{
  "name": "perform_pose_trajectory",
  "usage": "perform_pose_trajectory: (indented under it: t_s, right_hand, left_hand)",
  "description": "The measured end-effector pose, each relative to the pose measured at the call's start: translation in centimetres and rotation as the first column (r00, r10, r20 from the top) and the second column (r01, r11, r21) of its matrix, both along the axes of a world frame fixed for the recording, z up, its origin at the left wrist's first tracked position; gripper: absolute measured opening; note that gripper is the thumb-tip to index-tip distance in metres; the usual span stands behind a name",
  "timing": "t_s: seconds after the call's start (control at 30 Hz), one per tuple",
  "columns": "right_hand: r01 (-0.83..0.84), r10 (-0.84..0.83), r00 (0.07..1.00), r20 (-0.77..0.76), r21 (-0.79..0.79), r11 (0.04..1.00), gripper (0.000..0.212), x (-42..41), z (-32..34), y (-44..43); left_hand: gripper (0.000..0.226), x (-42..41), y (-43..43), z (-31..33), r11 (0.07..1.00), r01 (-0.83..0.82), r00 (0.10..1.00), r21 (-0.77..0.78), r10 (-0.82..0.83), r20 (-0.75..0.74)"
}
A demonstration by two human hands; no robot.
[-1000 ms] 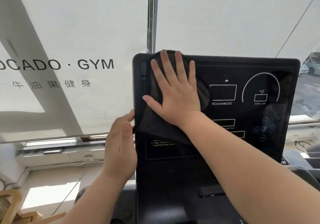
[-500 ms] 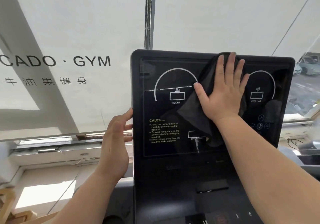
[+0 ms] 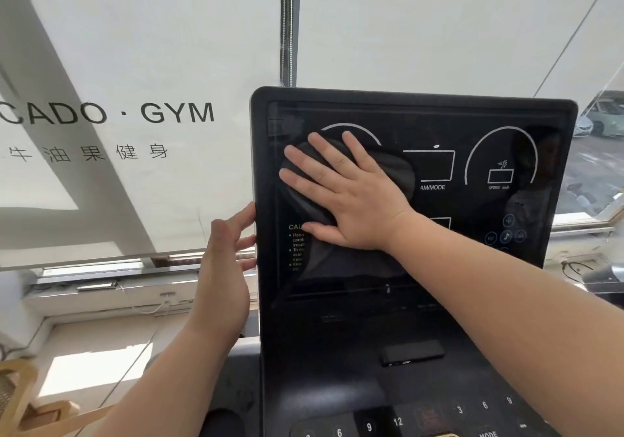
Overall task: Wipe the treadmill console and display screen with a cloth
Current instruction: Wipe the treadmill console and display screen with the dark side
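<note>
Head view, treadmill console (image 3: 337, 352) seen from the standing position. I see the right hand (image 3: 351, 197) laid flat, fingers spread and extended, pressing a dark cloth (image 3: 398, 173) against the left part of the display screen (image 3: 489, 153). The hand grips nothing; the cloth is held only by the pressure of the open palm, and its lower part hangs down over the caution text (image 3: 297, 247), hiding most of it. The cloth also covers most of the left arc dial, of which only the top curve shows above the fingers.

Compared with half a second ago, the right hand and cloth have travelled from the upper middle-right of the screen across to its left side. The speed dial (image 3: 501, 159) and the program/mode box (image 3: 435, 166), then partly hidden under the hand, are now uncovered, while the incline dial and caution text, then plainly readable, are now mostly covered.

The left hand (image 3: 223, 268) is open, fingers loosely extended, its fingertips touching the left edge of the console frame; it encloses nothing. It stands at much the same place on that edge as before.

Behind the console hangs a white window blind (image 3: 135, 48) printed with "GYM" lettering, with a bead chain (image 3: 286, 24) beside it.
</note>
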State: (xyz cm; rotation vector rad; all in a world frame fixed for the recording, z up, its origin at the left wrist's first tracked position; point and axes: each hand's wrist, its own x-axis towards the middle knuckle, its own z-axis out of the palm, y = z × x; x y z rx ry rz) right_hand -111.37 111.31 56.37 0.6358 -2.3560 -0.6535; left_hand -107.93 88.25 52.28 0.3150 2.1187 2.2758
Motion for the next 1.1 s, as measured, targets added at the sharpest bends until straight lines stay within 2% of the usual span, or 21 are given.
perform_pose_trajectory:
  t_s: [0.07,0.13,0.23,0.33,0.37,0.4,0.5,0.57,0.63,0.67,0.73,0.8,0.9,0.97,1.1]
  right_hand:
    - [0.055,-0.056,0.998,-0.032,-0.033,0.998,0.082,0.6,0.4,3.1]
    - [0.198,-0.214,0.975,-0.066,-0.191,0.961,0.085,1.1,1.1,6.2]
    - [0.377,-0.439,0.899,0.001,-0.510,0.773,0.087,1.5,1.8,6.8]
    - [0.457,-0.563,0.824,0.061,-0.659,0.598,0.094,0.2,1.6,1.7]
    - [0.455,-0.562,0.825,0.062,-0.663,0.595,0.096,-0.3,1.5,-0.5]
    - [0.438,-0.530,0.847,0.049,-0.629,0.642,0.096,-0.6,1.3,-2.7]
    - [0.291,-0.305,0.952,0.013,-0.342,0.894,0.089,-1.1,0.1,-7.5]
    - [0.192,-0.192,0.981,0.024,-0.209,0.959,0.084,-1.3,0.1,-7.6]
    - [0.112,-0.109,0.994,0.025,-0.134,0.985,0.082,-1.4,0.7,-5.9]
    - [0.083,-0.081,0.996,0.020,-0.105,0.991,0.081,-1.3,1.1,-4.6]
    - [0.097,-0.099,0.995,-0.008,-0.123,0.988,0.081,-1.0,1.8,-1.7]
    - [0.201,-0.216,0.976,-0.036,-0.242,0.949,0.084,-0.3,1.8,1.6]
    - [0.364,-0.413,0.911,0.001,-0.475,0.801,0.087,1.7,0.7,6.5]
    - [0.419,-0.477,0.878,0.044,-0.556,0.718,0.088,3.0,-0.1,9.6]
    - [0.429,-0.463,0.884,0.061,-0.500,0.753,0.091,4.0,-0.1,12.5]
  left_hand:
    - [0.078,0.2,-0.1,-0.1,0.999,0.023,1.000,-0.023,-0.023,-0.003]
    - [0.083,0.3,-0.3,-0.3,0.998,0.044,0.999,-0.042,-0.044,0.015]
    - [0.097,0.6,-0.1,-0.7,0.989,0.043,0.999,-0.141,-0.047,-0.020]
    - [0.109,0.7,0.4,-1.1,0.982,0.007,1.000,-0.190,-0.009,-0.013]
    - [0.108,0.8,0.6,-1.0,0.980,-0.007,1.000,-0.197,0.003,-0.017]
    - [0.106,0.8,0.8,-0.9,0.979,-0.019,0.999,-0.203,0.013,-0.031]
    - [0.092,1.1,1.1,-0.3,0.982,-0.041,0.998,-0.186,0.032,-0.050]
    - [0.076,1.4,0.9,0.4,0.983,-0.048,0.998,-0.180,0.040,-0.048]
    - [0.074,1.5,0.6,1.0,0.981,-0.053,0.998,-0.185,0.049,-0.027]
    - [0.069,1.6,0.6,1.2,0.976,-0.058,0.998,-0.210,0.054,-0.024]
    - [0.058,2.1,0.9,1.3,0.923,-0.114,0.990,-0.368,0.075,-0.119]
    - [0.079,2.8,1.4,0.9,0.811,-0.194,0.967,-0.553,0.064,-0.246]
    - [0.089,4.4,2.6,0.3,0.691,-0.244,0.946,-0.680,0.014,-0.325]
    - [0.090,5.4,3.8,-0.5,0.618,-0.240,0.941,-0.749,-0.043,-0.337]
    - [0.093,6.4,5.2,-2.1,0.481,-0.271,0.945,-0.834,-0.031,-0.326]
